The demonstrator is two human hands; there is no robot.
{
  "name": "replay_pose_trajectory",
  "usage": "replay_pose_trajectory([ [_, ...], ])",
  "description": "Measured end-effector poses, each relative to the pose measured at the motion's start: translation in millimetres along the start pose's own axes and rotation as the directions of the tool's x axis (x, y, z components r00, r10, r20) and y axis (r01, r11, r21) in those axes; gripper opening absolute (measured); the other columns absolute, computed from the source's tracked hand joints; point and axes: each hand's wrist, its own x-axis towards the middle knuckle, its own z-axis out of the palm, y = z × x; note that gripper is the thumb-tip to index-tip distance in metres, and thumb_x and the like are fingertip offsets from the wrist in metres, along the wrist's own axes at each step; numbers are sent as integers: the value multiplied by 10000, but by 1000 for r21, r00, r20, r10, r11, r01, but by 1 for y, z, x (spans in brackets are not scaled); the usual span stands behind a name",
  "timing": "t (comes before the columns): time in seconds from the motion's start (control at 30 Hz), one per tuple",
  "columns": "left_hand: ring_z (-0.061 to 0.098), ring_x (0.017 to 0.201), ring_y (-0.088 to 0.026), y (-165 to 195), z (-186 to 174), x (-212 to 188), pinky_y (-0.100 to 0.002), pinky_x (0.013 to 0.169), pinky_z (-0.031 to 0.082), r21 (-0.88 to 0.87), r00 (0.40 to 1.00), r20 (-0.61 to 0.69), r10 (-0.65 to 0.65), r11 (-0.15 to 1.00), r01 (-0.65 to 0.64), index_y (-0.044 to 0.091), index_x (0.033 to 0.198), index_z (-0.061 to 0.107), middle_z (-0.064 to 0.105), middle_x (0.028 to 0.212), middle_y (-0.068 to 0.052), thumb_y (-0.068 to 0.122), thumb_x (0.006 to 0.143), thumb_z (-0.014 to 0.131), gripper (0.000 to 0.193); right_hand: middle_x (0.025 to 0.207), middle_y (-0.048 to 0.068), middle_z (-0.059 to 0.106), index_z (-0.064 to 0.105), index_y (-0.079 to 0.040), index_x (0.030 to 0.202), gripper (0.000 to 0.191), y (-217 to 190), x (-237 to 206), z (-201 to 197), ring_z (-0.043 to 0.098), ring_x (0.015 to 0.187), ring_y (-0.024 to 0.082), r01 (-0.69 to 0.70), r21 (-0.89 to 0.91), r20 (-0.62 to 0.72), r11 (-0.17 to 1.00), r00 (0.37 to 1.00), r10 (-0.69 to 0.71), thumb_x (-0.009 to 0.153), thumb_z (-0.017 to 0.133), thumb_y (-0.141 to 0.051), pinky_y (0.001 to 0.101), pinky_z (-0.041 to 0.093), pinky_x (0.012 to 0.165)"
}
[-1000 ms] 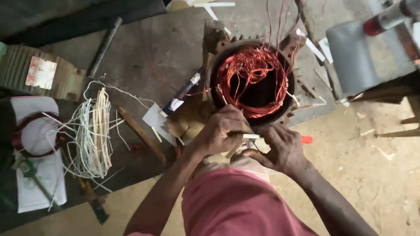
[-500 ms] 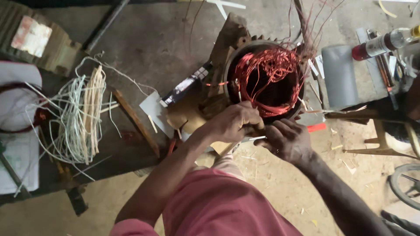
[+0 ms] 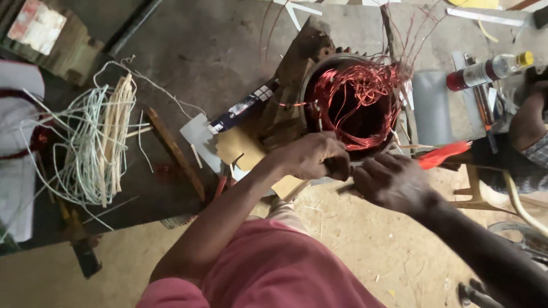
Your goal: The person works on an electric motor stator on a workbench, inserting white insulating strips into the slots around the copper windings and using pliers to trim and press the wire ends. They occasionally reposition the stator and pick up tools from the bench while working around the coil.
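Observation:
A motor stator (image 3: 308, 51) lies on the dark workbench (image 3: 217, 51), its bore filled with loose red copper wire (image 3: 359, 97). My left hand (image 3: 311, 157) is closed in a fist at the stator's near rim, gripping a thin pale strip (image 3: 358, 165) that runs across to my right hand. My right hand (image 3: 394, 182) is just right of it, fingers curled on the same strip, and a dark thin stick (image 3: 344, 188) pokes out below. A red-orange tool handle (image 3: 442, 154) shows behind my right hand.
A bundle of white cords and pale sticks (image 3: 103, 137) lies at the left. Cardboard pieces (image 3: 240, 145) and a wooden stick (image 3: 174, 151) sit beside the stator. A bottle with a yellow cap (image 3: 491, 68) lies at the right, near another person's arm (image 3: 528, 120).
The view has shifted, so the stator and hands sit further right and nearer. Both hands stay together at the stator's near rim. The red-orange handle has come into sight.

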Motion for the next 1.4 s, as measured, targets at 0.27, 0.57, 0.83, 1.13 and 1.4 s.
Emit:
replay_pose_trajectory([
  [0.27, 693, 767, -114, 4, -2, 3, -304, 705, 572, -382, 998, 38, -43, 923, 55, 58, 923, 772, 764, 835, -42, -50, 769, 696, 203, 683, -11, 511, 576, -198, 772, 448, 26, -27, -7, 494, 617, 160, 232, -112, 113, 966, 969, -219, 955, 571, -607, 361, 450, 503],
  [0.57, 641, 704, -68, 17, -10, 3, -288, 652, 535, -379, 986, 120, -118, 912, 155, 45, 930, 760, 752, 779, -13, 5, 813, 713, 132, 682, -23, 507, 561, -189, 737, 389, 17, 15, -60, 533, 635, 183, 393, -120, 113, 912, 918, -381, 908, 626, -532, 329, 440, 471],
  [0.83, 598, 725, -103, 8, -5, 6, -303, 648, 507, -407, 980, 154, -123, 896, 176, 8, 925, 764, 718, 773, -65, -34, 816, 689, 139, 692, -81, 517, 624, -192, 925, 202, 12, 45, -47, 560, 611, 107, 384, -451, 283, 805, 918, -279, 819, 708, -343, 272, 460, 514],
  [1.13, 706, 851, -150, 9, -1, -1, -320, 778, 570, -247, 993, -107, -44, 969, 16, 126, 921, 789, 764, 891, -16, 111, 808, 785, 114, 591, -4, 511, 554, -153, 644, 447, -16, -55, -41, 511, 541, 160, -24, 62, 53, 998, 998, 21, 838, 799, -473, 375, 438, 485],
  [1.4, 632, 928, -215, 14, 39, -5, -361, 821, 529, 262, 873, -468, 141, 965, -16, 211, 877, 766, 695, 884, 28, 203, 807, 787, 74, 662, -59, 380, 495, -99, 836, 377, -102, -30, 87, 327, 548, 44, -228, 920, 380, -319, 323, 866, 970, 656, -412, 240, 259, 475],
])
